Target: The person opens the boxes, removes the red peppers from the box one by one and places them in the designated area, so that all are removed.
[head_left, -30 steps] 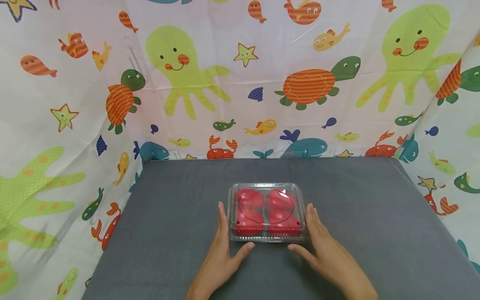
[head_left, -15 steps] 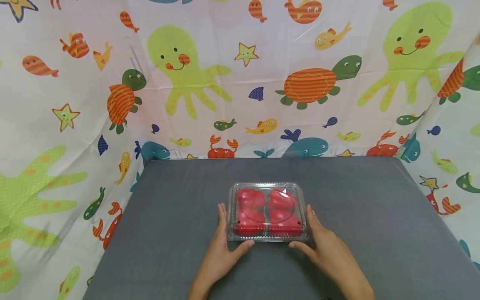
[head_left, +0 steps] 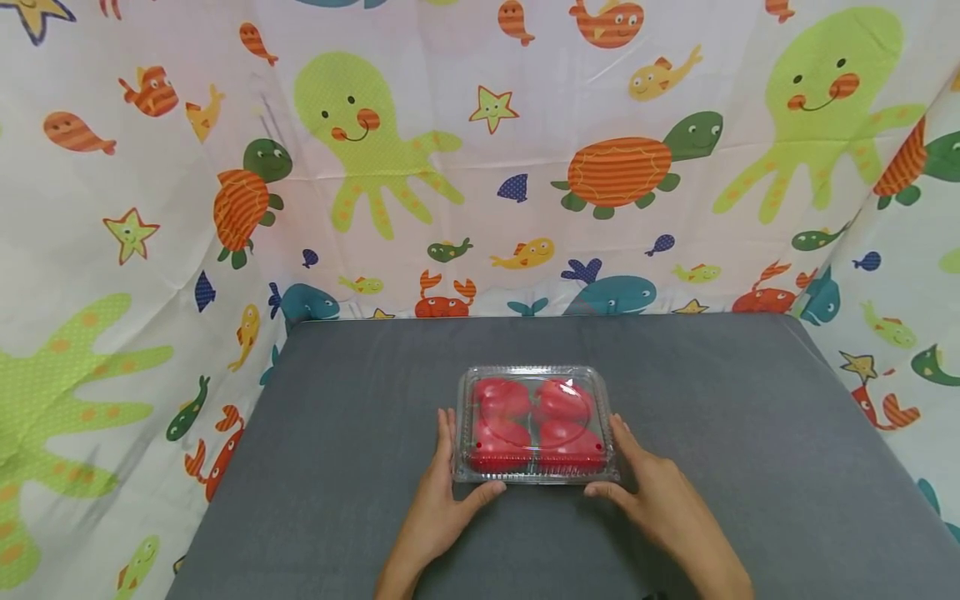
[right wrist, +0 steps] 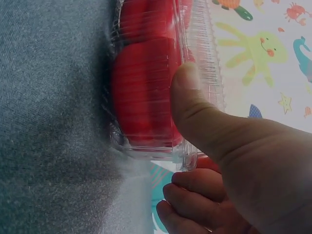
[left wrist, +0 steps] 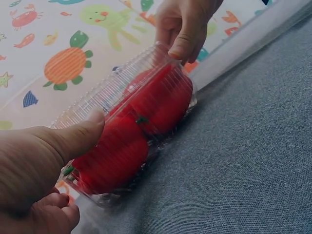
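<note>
A clear plastic clamshell container [head_left: 534, 477] with a closed lid sits on the grey cloth, holding several red tomatoes [head_left: 502, 398]. Green stem bits show among them in the left wrist view. My left hand [head_left: 435, 508] grips the container's near left corner, thumb on the front wall and fingers along the side. At the near right corner, my right hand [head_left: 663, 500] grips it the same way. The right wrist view has that thumb [right wrist: 187, 92] against the lid edge, with the other fingers [right wrist: 195, 195] curled by the side wall.
The grey cloth-covered table [head_left: 360, 400] spreads around the container. Behind it and along both sides hangs a white curtain [head_left: 420, 150] printed with sea animals.
The right thumb has shifted slightly right along the container's front and the right fingers have drawn slightly nearer. Both hands stay at its corners, and the container has barely moved.
</note>
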### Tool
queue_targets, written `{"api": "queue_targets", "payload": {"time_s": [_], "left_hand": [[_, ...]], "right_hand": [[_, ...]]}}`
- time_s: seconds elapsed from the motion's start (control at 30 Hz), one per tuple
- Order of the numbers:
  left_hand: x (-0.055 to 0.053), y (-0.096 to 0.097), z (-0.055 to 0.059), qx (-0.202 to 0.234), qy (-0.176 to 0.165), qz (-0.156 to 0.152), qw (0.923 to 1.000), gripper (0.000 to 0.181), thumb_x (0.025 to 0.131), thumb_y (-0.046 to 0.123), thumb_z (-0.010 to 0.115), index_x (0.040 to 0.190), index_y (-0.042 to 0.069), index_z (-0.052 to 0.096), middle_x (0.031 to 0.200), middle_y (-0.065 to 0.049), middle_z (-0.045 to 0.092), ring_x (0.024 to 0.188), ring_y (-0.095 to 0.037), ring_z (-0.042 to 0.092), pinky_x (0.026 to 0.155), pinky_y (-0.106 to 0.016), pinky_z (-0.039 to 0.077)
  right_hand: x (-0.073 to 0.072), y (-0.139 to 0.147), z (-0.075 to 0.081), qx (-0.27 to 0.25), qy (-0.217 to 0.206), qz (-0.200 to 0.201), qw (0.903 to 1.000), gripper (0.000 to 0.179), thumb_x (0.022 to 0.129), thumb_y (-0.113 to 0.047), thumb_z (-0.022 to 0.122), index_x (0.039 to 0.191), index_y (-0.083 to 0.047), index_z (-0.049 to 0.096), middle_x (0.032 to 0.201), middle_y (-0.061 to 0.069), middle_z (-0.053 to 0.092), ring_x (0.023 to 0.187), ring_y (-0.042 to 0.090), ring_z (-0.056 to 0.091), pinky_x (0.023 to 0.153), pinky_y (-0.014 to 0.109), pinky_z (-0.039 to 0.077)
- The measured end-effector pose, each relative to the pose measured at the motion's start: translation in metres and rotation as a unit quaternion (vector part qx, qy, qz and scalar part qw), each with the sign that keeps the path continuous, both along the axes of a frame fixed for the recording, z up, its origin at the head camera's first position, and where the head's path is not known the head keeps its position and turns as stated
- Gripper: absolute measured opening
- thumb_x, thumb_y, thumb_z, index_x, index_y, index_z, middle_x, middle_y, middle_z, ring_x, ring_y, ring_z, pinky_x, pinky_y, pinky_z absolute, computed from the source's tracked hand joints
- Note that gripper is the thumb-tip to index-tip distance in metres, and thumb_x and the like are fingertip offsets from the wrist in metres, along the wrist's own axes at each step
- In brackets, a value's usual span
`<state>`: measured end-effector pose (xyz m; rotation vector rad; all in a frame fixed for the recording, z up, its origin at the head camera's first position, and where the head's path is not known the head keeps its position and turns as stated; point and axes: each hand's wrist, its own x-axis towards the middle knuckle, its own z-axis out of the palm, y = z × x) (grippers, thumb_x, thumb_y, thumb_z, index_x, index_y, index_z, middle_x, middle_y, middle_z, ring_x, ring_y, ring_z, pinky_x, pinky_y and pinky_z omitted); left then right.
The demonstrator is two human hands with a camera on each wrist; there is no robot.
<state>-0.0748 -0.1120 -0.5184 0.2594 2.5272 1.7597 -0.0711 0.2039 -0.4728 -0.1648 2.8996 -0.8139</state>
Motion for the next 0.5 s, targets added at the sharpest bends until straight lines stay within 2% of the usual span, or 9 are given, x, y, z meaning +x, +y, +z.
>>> {"api": "queue_targets", "payload": {"time_s": [0.17, 0.23, 0.43, 0.5], "left_hand": [[0.0002, -0.0015, -0.0005, 0.003, 0.014, -0.003, 0.9999, 0.128, 0.085, 0.040, 0.089, 0.170, 0.024, -0.006, 0.176, 0.008, 0.009, 0.160, -0.015, 0.017, 0.126, -0.033, 0.028], [0.0001, -0.0019, -0.0002, 0.000, 0.020, -0.003, 0.9998, 0.128, 0.086, 0.040, 0.088, 0.171, 0.022, -0.005, 0.176, 0.006, 0.010, 0.160, -0.018, 0.019, 0.126, -0.036, 0.030], [-0.0016, -0.0028, -0.0001, 0.014, 0.005, -0.007, 0.9999, 0.128, 0.085, 0.036, 0.089, 0.170, 0.025, -0.005, 0.176, 0.011, 0.009, 0.159, -0.014, 0.021, 0.125, -0.047, 0.032], [-0.0017, -0.0031, -0.0006, 0.019, 0.004, -0.009, 0.9998, 0.127, 0.086, 0.033, 0.089, 0.171, 0.025, -0.005, 0.176, 0.010, 0.009, 0.159, -0.016, 0.021, 0.124, -0.049, 0.033]], "right_hand": [[0.0000, 0.0013, -0.0003, -0.004, 0.002, -0.001, 1.0000, 0.110, 0.080, -0.054, 0.088, 0.165, -0.007, 0.036, 0.151, 0.029, 0.055, 0.122, 0.045, 0.067, 0.095, 0.063, 0.057], [-0.0002, 0.0016, -0.0009, -0.007, 0.003, -0.007, 0.9999, 0.107, 0.080, -0.054, 0.088, 0.164, -0.008, 0.039, 0.151, 0.028, 0.055, 0.125, 0.046, 0.065, 0.097, 0.063, 0.057], [-0.0018, 0.0013, 0.0002, -0.011, -0.004, -0.032, 0.9994, 0.101, 0.079, -0.058, 0.087, 0.159, -0.007, 0.049, 0.147, 0.026, 0.059, 0.127, 0.048, 0.063, 0.097, 0.063, 0.056], [-0.0018, 0.0015, 0.0004, -0.003, -0.002, -0.033, 0.9995, 0.100, 0.079, -0.057, 0.088, 0.157, -0.007, 0.051, 0.135, 0.025, 0.068, 0.121, 0.046, 0.067, 0.096, 0.063, 0.057]]}}
